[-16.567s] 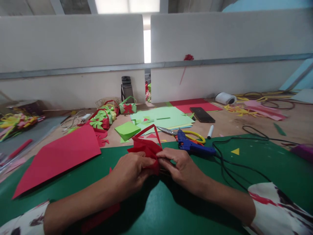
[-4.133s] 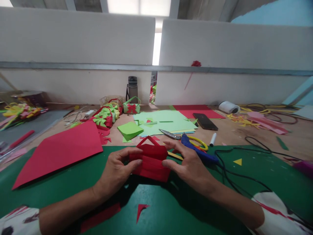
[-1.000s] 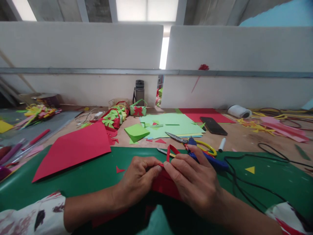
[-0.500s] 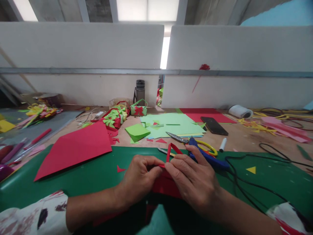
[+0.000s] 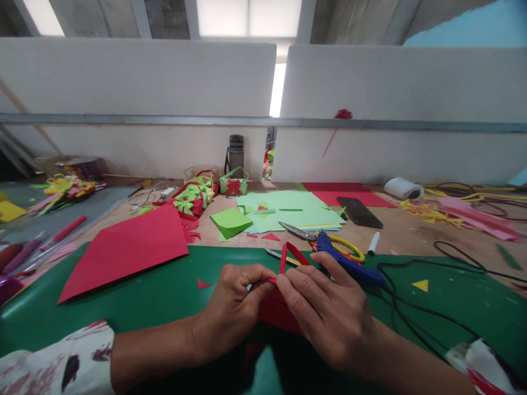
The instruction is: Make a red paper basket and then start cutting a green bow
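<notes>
Head view: fingers (image 5: 294, 293) pinch red paper (image 5: 278, 312) by its edge, green mat (image 5: 164, 296) around.

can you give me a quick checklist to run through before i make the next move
1. Left hand pinching the top edge of the red paper basket: ok.
2. Right hand steadying the basket, fingers beside the left hand's: ok.
3. Red handle strip standing up as a loop: ok.
4. Right hand clear of the blue glue gun: cannot tell, they overlap in this view.
5. Glue gun cool: cannot tell, nothing visible shows its heat.
6. Green mat free of offcuts: not ok, a red scrap and a yellow triangle lie on it.
</notes>
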Demonstrator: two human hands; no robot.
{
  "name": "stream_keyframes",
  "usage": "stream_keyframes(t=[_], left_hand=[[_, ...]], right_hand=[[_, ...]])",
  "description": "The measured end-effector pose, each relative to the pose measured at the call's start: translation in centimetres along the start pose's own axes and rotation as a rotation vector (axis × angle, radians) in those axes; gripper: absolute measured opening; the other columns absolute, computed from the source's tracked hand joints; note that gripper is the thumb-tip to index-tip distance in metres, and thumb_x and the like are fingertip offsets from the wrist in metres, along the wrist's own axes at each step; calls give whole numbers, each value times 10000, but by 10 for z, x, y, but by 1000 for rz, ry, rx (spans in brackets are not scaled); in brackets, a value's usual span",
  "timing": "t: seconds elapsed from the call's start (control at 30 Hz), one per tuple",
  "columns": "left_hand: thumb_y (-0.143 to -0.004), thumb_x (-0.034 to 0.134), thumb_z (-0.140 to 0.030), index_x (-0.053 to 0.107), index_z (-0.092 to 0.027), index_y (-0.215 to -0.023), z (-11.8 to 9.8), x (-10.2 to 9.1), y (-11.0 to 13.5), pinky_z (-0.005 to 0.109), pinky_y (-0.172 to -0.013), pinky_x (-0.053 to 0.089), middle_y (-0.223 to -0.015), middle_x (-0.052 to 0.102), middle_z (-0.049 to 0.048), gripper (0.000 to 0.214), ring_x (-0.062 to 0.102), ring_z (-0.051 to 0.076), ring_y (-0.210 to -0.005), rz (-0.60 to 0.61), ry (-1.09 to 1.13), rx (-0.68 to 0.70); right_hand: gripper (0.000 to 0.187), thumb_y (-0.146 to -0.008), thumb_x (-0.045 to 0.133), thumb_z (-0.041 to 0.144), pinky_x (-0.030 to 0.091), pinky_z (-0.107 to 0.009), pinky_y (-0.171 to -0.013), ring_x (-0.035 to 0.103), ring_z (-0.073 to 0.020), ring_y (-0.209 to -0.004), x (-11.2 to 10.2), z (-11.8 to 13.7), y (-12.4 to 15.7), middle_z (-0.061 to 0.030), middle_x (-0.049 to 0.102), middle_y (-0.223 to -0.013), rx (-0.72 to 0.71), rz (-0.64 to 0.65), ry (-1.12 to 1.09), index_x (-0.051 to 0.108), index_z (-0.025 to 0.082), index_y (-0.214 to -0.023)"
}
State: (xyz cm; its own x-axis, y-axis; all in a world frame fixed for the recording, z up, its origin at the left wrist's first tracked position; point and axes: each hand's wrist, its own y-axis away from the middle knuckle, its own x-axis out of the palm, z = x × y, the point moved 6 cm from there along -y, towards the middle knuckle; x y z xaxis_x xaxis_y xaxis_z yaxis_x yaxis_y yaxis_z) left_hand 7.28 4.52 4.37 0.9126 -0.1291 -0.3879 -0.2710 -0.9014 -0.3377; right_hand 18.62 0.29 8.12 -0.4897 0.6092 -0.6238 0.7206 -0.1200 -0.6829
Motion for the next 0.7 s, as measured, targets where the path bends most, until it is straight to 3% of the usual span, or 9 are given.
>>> stream_keyframes(t=[0.13, 0.37, 0.7], left_hand=[[-837, 523, -176, 742, -167, -833, 0, 1, -1, 175, -591, 408, -657, 667, -11, 219, 556, 110, -605, 18, 20, -6], [-786, 522, -174, 732, -173, -738, 3, 4, -2, 181, -590, 411, -616, 618, -27, 215, 509, 97, -567, 6, 220, -173], [-730, 603, -233, 677, -131, -701, 16, 5, -2, 188, -558, 388, -638, 601, -9, 129, 479, 99, -585, -5, 467, -400]], right_hand=[[281, -837, 384, 56, 403, -462, -787, 617, -233, -693, 0, 1, 0, -143, 684, -729, -10, -5, 17, 660, 22, -876], [273, -771, 427, 52, 413, -477, -792, 626, -267, -730, 2, 10, 1, -168, 703, -767, -76, -17, 126, 674, 13, -880], [340, -827, 360, 26, 409, -484, -827, 629, -276, -841, 10, 14, 4, -196, 703, -902, 7, 37, 264, 673, 7, -959]])
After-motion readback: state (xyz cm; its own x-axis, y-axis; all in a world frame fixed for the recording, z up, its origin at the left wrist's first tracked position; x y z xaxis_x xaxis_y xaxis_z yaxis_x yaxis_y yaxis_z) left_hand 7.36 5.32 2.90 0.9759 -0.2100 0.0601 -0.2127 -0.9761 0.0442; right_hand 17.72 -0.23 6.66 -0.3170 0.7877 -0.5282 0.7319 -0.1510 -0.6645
